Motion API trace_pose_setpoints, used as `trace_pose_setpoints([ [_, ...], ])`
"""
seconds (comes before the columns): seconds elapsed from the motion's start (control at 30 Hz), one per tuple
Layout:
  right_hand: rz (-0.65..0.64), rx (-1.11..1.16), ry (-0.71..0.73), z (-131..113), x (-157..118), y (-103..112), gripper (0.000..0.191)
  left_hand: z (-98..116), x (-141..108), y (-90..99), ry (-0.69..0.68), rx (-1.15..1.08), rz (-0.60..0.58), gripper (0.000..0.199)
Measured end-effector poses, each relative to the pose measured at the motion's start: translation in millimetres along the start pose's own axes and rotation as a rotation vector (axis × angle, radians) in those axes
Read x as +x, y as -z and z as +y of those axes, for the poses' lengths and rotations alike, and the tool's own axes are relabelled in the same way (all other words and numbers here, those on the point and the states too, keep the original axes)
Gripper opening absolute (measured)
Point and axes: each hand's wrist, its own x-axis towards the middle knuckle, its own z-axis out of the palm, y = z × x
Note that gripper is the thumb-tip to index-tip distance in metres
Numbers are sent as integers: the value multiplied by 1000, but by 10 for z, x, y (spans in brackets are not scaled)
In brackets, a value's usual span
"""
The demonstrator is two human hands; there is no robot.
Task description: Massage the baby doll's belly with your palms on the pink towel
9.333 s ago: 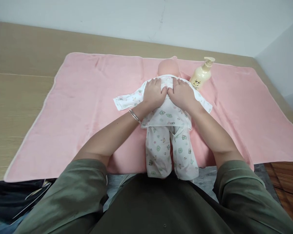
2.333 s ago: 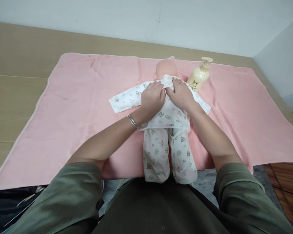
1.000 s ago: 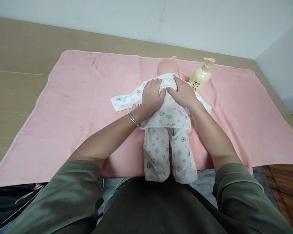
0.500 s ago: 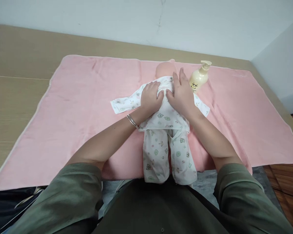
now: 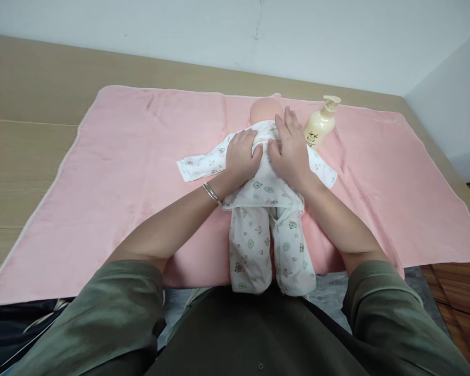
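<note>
A baby doll point(image 5: 265, 108) lies on a pink blanket point(image 5: 141, 141), its bare head at the far end and its legs toward me. It wears a white printed top point(image 5: 267, 185) with the sleeves spread out, and matching trousers point(image 5: 250, 250). My left hand point(image 5: 243, 156) rests flat on the left of the doll's chest, fingers stretched out. On the other side of the chest, my right hand point(image 5: 292, 151) lies with its fingers extended, the tips near the shoulder. Neither hand grasps anything. The doll's face is not visible.
A cream pump bottle point(image 5: 319, 125) stands on the blanket just right of my right hand. The blanket covers much of a wooden table point(image 5: 27, 151). A pale wall point(image 5: 172, 31) runs behind it. Dark fabric point(image 5: 19, 329) shows at the lower left.
My right hand has shifted slightly left on the doll's chest, its fingers closer together and lower. My left hand and the doll stay in place.
</note>
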Motion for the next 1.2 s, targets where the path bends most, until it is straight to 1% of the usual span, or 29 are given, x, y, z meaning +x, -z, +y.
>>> trace_pose_setpoints([
  [0.1,-86,2,-17,33,13,-54,56,-3,3,6,4,-10,-12,50],
  [0.13,-89,3,-13,47,17,-59,57,0,3,11,8,-10,-15,50],
  [0.23,-20,-9,0,68,20,-50,61,19,0,31,21,-1,-25,50],
  [0.3,-1,-9,-11,66,19,-67,60,39,-3,41,32,6,-36,51],
  [0.4,-62,15,-15,56,20,-133,56,65,-1,55,47,11,-47,49],
  [0.47,-67,37,10,50,27,-126,55,66,13,82,48,9,-58,48],
  [0.53,5,42,30,56,42,-21,55,47,48,138,54,5,-80,44],
  [0.6,109,30,29,100,67,170,56,17,112,226,121,8,-79,40],
  [0.7,257,2,11,289,127,481,60,21,253,379,282,-44,20,38],
  [0.77,337,-20,-4,473,182,614,64,104,357,453,326,-210,91,39],
  [0.8,356,-23,-9,558,209,652,65,171,408,472,329,-342,89,41],
  [0.83,355,-21,-10,625,232,675,67,248,459,474,330,-488,53,45],
  [0.9,303,-15,-12,675,258,697,70,398,568,422,321,-747,-107,61],
  [0.93,267,-19,-15,657,259,705,71,453,630,368,301,-822,-207,69],
  [1.0,217,-38,-31,567,244,724,71,497,777,208,218,-837,-376,79],
  [1.03,207,-47,-42,519,236,731,71,485,861,108,160,-794,-427,78],
  [1.07,203,-52,-56,484,232,732,70,455,948,1,102,-747,-462,75],
  [1.1,198,-52,-71,472,234,725,69,416,1034,-109,51,-713,-471,73],
  [1.2,143,-41,-98,572,280,646,66,304,1250,-411,-37,-663,-431,69],
])
